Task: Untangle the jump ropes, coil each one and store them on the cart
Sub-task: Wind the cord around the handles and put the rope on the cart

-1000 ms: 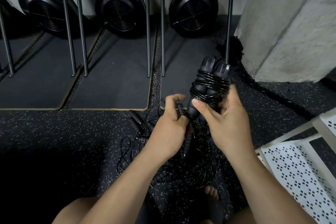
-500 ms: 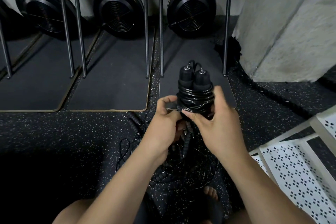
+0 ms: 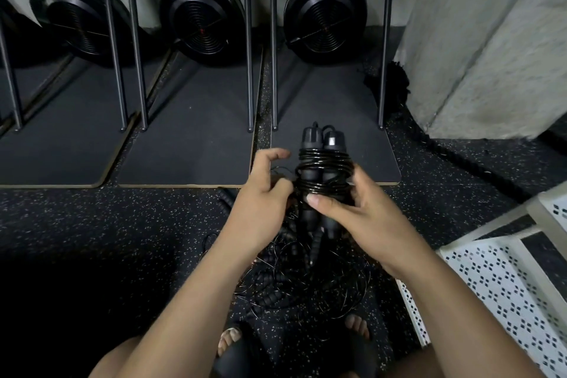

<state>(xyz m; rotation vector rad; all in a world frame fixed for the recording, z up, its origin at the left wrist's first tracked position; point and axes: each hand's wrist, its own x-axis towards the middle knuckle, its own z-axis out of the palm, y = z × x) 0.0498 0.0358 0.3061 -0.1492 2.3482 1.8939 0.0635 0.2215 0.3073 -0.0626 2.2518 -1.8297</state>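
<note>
A black jump rope [image 3: 322, 169] stands upright in front of me, its two handles side by side and its thin cable wound around them. My right hand [image 3: 359, 218] grips the handles below the coil, thumb across the front. My left hand [image 3: 264, 202] is at the bundle's left side, fingers curled at the thin cable there; the index finger is lifted. Below my hands, a tangle of black jump ropes [image 3: 300, 279] lies on the floor. The white perforated cart [image 3: 503, 279] is at the lower right.
Three black fan-wheel machines [image 3: 325, 15] stand at the back on dark mats, with upright metal bars [image 3: 248, 40] in front. A concrete pillar [image 3: 491, 40] rises at the right. A thick black rope [image 3: 454, 156] runs along the speckled floor. My sandalled feet [image 3: 233, 344] are beside the tangle.
The wound rope has swung from tilted right to upright and come lower, toward the centre. My left hand has shifted up along the bundle's left side.
</note>
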